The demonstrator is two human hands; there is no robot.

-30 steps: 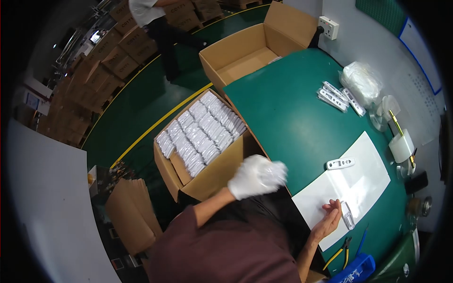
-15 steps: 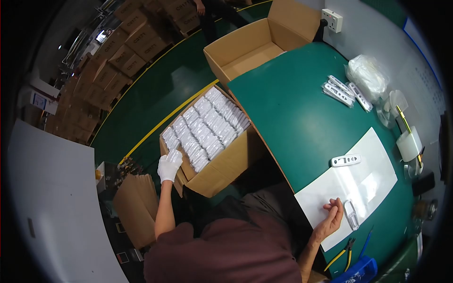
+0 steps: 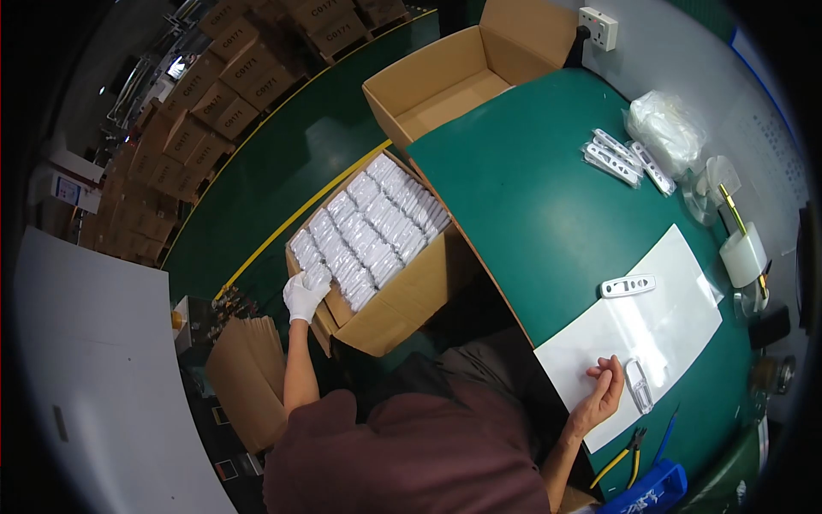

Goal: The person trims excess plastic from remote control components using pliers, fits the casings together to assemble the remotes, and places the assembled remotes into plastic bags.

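My left hand [image 3: 306, 295], in a white glove, reaches into the near left corner of an open cardboard box [image 3: 402, 300]. Its fingers are closed on a plastic-wrapped packet [image 3: 318, 275] at the end of a row. Several rows of wrapped white packets [image 3: 368, 224] fill that box. Bare and palm up, my right hand [image 3: 602, 398] rests over a white sheet [image 3: 569, 355], its fingers loosely curled and apart, holding nothing. Just right of it lies an oval, frame-like casing [image 3: 639, 386]. Farther up the sheet is a white handheld device [image 3: 628, 286] with buttons and a small dark window.
On the green table [image 3: 514, 180] are several bagged devices [image 3: 613, 163], a crumpled plastic bag [image 3: 664, 128], yellow-handled pliers [image 3: 623, 458] and a blue tray [image 3: 655, 493]. Another open carton [image 3: 437, 77] stands beyond the table. Stacked cartons [image 3: 244, 68] line the floor behind.
My left hand has shifted very slightly left and is still at the same corner of the box. My right hand stays in place. The person in the background is out of view.
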